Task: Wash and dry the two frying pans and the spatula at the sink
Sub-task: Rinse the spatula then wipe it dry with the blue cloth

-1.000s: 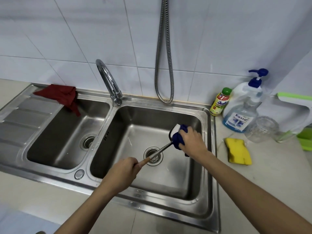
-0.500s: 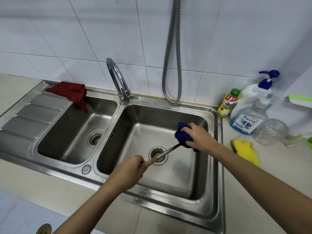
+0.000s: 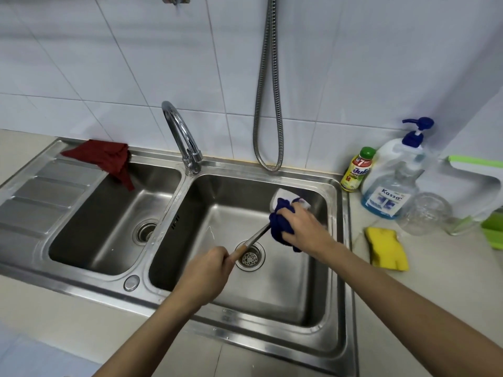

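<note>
While left hand [image 3: 206,270] grips spatula [image 3: 254,238] | right hand [image 3: 302,228] clutches blue cloth [image 3: 280,225]

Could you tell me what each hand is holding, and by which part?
Left hand grips the spatula by its wooden handle end; right hand grips the blue cloth against its blade.

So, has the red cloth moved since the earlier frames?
No. The red cloth still drapes over the back rim into the left basin, same spot left of the faucet; only the camera shifted.
</note>
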{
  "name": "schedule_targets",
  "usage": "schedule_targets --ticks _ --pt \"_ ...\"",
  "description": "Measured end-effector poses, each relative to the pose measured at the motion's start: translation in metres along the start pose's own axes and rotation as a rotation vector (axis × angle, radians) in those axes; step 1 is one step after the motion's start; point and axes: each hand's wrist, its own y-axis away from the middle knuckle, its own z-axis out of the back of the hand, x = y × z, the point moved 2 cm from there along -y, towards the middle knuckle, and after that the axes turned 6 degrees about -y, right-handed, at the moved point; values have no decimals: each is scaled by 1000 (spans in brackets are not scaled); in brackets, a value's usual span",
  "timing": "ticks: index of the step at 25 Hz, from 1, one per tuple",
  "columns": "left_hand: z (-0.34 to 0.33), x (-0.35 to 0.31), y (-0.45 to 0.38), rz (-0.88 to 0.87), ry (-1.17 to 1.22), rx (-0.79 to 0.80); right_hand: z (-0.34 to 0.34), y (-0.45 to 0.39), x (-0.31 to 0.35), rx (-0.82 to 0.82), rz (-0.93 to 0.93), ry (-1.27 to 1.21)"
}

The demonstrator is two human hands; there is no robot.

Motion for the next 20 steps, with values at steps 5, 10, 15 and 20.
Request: schedule_targets --ticks 5,10,15,20 --pt "-11 11 13 71 302 149 0 11 5 -329 -199 -302" --pt "-12 8 20 58 581 284 20 20 2 -958 -493 -1121" --pt "-13 17 19 185 762 428 39 25 -21 -1026 -525 -1422" --pt "-14 21 24 171 976 663 42 16 -5 -751 -349 -1193"
